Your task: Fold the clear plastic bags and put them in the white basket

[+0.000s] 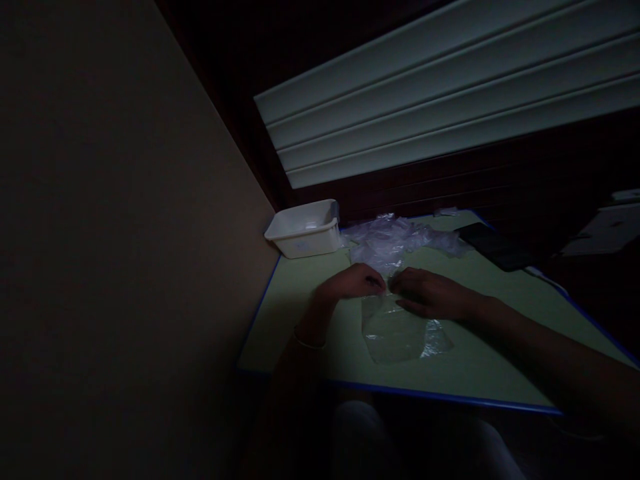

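Hands at work on a clear plastic bag [400,333] lying flat on the green table [310,300]; light very dim, detail poor. Left hand [353,281] at the bag's far edge, fingers curled and bunched at the tips, seemingly pinching the plastic there; right hand [427,293] just beside it, palm down on the bag's upper part, fingers stretched toward the left hand and nearly touching it; whether the right fingers pinch the film or only press on it, cannot tell. Thin bangle [307,343] on the left wrist. Bag spreads from under the hands toward the near table edge, which has a blue border; film crumpled at its lower right corner.

Beyond the hands, a loose heap of clear plastic bags [395,240], close to the fingertips; white plastic tub [306,228] at the far left corner of the table, against the wall [125,233]; dark flat object, likely a phone [493,245], at the far right, well apart from the hands. Pale slatted panel [450,93] above the table's far side.
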A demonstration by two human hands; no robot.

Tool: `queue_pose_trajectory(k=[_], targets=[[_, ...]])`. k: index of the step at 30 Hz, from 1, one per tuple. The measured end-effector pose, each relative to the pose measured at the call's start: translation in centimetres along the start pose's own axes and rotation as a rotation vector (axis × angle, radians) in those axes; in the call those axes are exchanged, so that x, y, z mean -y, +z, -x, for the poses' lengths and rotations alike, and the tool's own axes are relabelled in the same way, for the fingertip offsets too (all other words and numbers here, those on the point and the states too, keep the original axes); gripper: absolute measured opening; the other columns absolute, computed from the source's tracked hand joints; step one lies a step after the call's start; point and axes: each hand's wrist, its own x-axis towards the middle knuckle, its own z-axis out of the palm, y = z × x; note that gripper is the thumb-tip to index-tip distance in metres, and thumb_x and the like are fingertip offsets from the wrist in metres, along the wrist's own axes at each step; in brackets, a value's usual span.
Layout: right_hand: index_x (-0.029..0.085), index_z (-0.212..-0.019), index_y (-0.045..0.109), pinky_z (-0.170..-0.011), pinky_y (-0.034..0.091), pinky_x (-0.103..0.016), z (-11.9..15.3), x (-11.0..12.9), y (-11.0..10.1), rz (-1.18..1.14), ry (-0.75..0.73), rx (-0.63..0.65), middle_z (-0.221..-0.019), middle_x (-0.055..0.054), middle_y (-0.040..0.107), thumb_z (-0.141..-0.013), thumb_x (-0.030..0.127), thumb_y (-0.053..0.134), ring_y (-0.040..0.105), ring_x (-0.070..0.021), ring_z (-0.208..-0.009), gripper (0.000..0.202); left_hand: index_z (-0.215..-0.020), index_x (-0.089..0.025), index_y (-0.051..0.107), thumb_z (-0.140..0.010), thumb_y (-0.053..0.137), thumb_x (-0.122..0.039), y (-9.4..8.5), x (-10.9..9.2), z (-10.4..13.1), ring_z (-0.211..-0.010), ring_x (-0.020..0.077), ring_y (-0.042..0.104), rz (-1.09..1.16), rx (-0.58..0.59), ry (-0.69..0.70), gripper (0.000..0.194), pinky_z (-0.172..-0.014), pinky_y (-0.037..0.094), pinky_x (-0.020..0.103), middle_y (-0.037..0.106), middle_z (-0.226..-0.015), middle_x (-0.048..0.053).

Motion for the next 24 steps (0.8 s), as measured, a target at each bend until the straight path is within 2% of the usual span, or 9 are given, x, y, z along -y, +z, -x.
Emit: queue_pose_trajectory(k=[8,15,17,19,22,23,24], targets=[[0.015,-0.109,0.064,-0.091,0.048,-0.041,0.0,-0.1,0.1,-0.022,-0.01,-0.021,-0.107,-0.014,0.066,-0.09,0.032,0.054,0.061,-0.026,-0.102,0.028,-0.092,-0.011,0.073,-0.078,0.057,-0.015,-2.3,0.0,3.2,-0.079,0.0144,0.064,0.043,-0.106,-0.161,0.021,-0.072,0.047,0.023,0.073,-0.088,0.005],[0.016,-0.106,0.066,-0.09,0.049,-0.043,0.0,-0.1,0.1,-0.043,-0.037,-0.045,-0.107,-0.014,0.067,-0.09,0.033,0.054,0.061,-0.0268,-0.102,0.026,-0.086,-0.013,0.072,-0.075,0.053,-0.012,-2.7,2.5,8.1,-0.078,0.0149,0.064,-0.077,-0.191,-0.312,0.022,-0.076,0.049,0.026,0.072,-0.083,0.003],[0.016,-0.106,0.065,-0.09,0.049,-0.043,0.0,-0.1,0.1,-0.029,-0.034,-0.036,-0.106,-0.014,0.067,-0.09,0.032,0.054,0.061,-0.0267,-0.101,0.025,-0.086,-0.013,0.071,-0.075,0.052,-0.009,-2.2,2.9,9.2,-0.081,0.0156,0.065,-0.173,-0.24,-0.35,0.023,-0.08,0.05,0.027,0.072,-0.087,0.004],[0.016,-0.106,0.065,-0.089,0.05,-0.043,0.1,-0.2,0.2,-0.017,-0.038,-0.029,-0.106,-0.013,0.067,-0.09,0.031,0.053,0.061,-0.0264,-0.101,0.025,-0.094,-0.013,0.069,-0.076,0.048,-0.005,-1.0,2.5,10.0,-0.091,0.0175,0.064,-0.303,-0.379,-0.367,0.029,-0.087,0.05,0.031,0.071,-0.097,0.007],[0.016,-0.107,0.065,-0.089,0.05,-0.042,0.1,-0.3,0.2,-0.014,-0.045,-0.032,-0.106,-0.014,0.066,-0.09,0.031,0.053,0.061,-0.026,-0.101,0.026,-0.103,-0.013,0.065,-0.085,0.044,-0.009,2.0,-0.5,10.2,-0.104,0.0209,0.06,-0.513,-0.681,-0.325,0.028,-0.098,0.047,0.039,0.067,-0.105,0.011],[0.015,-0.107,0.065,-0.089,0.05,-0.042,0.1,-0.3,0.2,-0.012,-0.047,-0.031,-0.106,-0.014,0.066,-0.09,0.031,0.053,0.061,-0.026,-0.101,0.026,-0.102,-0.014,0.065,-0.089,0.043,-0.014,3.3,-2.0,10.0,-0.104,0.021,0.06,-0.537,-0.719,-0.282,0.025,-0.099,0.047,0.04,0.067,-0.104,0.011],[0.015,-0.108,0.065,-0.09,0.049,-0.042,0.1,-0.3,0.1,-0.007,-0.049,-0.028,-0.107,-0.014,0.066,-0.09,0.031,0.053,0.061,-0.0261,-0.101,0.027,-0.104,-0.015,0.064,-0.092,0.043,-0.019,4.7,-3.6,9.7,-0.107,0.0211,0.059,-0.532,-0.703,-0.231,0.025,-0.1,0.046,0.039,0.066,-0.106,0.011]])
